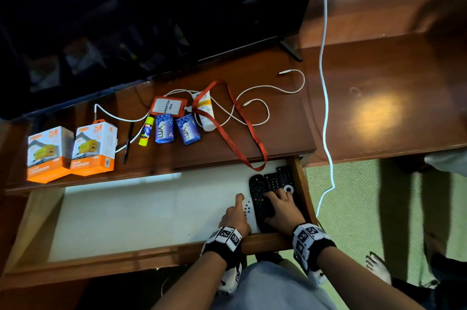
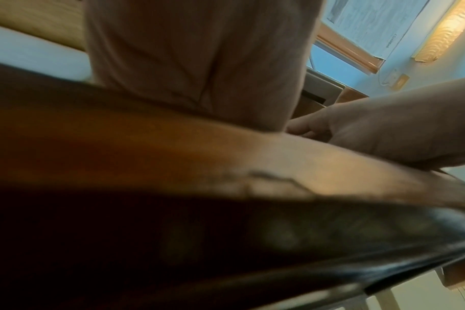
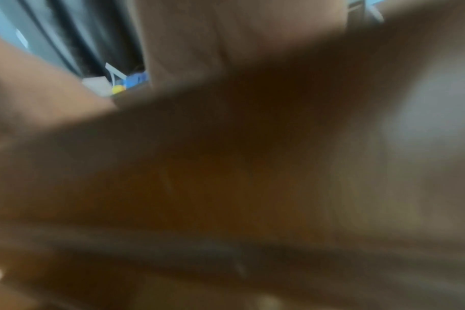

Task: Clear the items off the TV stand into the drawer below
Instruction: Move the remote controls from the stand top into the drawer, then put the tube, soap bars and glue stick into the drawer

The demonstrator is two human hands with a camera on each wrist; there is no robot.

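Wrist views blurred, right hand [image 1: 283, 211] fingers spread on remotes [image 1: 267, 191], left hand [image 1: 233, 216] fingers curled, grip unclear

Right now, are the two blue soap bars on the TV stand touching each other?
Apart. The head view shows the left soap bar and the right soap bar lying side by side with a strip of bare TV stand wood between them.

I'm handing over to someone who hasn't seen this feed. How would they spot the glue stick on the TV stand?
Start at the TV stand below the dark screen and find the two orange boxes at its left end. To their right lies a black pen, then the glue stick, just left of two blue soap packets. It is the only yellow thing there, a short tube with a blue label.
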